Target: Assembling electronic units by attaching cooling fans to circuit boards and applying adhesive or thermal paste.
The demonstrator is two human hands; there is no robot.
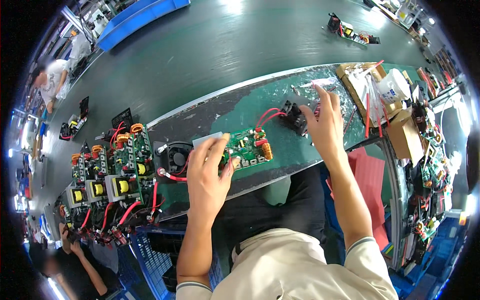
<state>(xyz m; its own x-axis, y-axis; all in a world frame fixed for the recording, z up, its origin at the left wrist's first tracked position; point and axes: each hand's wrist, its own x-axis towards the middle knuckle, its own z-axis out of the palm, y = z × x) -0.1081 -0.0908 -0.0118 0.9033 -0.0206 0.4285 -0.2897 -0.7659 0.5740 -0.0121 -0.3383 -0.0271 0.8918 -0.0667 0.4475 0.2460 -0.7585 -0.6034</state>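
A small green circuit board (250,145) with orange coils and red wires lies on the dark workbench (215,112) in front of me. My left hand (210,172) rests on its left end, fingers curled over the edge, holding it. Two red wires run from the board to a black connector block (294,116). My right hand (325,122) is stretched out just right of that block, fingers spread, fingertips reaching toward a clear plastic bag of small parts (320,84). Whether it touches the block I cannot tell.
A black fan (176,156) with red leads sits left of the board. Several larger green boards with yellow transformers (112,172) lie at the left. Cardboard boxes, red wires and a white tub (395,87) stand at the right. Other people work at the far left.
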